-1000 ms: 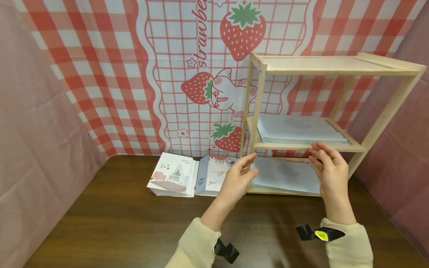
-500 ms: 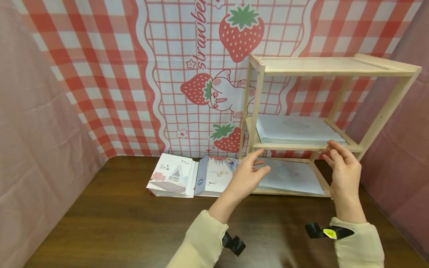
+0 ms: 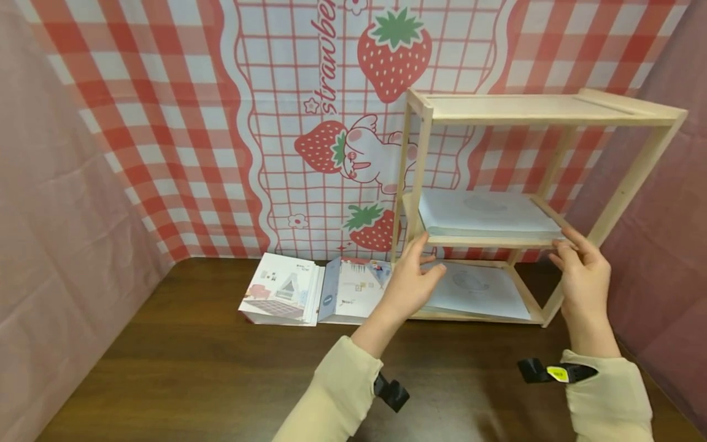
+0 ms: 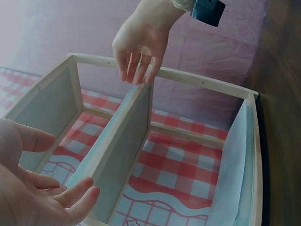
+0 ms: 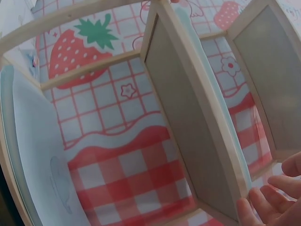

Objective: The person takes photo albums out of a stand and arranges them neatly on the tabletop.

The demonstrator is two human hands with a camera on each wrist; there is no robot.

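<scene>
The right hand (image 3: 587, 276) has reached the front right corner of the middle shelf (image 3: 486, 242); the left hand (image 3: 407, 279) is near its front left, so the paper stack (image 3: 488, 212) lies between. Both hold nothing, fingers relaxed; fingertip contact I cannot surely tell.

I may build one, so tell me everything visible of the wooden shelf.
The shelf is an open three-level rack, apparently pale wood, with slim posts and framed panels. It stands upright on the dark table. An upper mat and a lower mat, both white with faint drawings, lie on its middle and bottom levels. The left hand is at the left end of the middle level's front edge, the right hand at its right end; whether they touch is unclear.
</scene>
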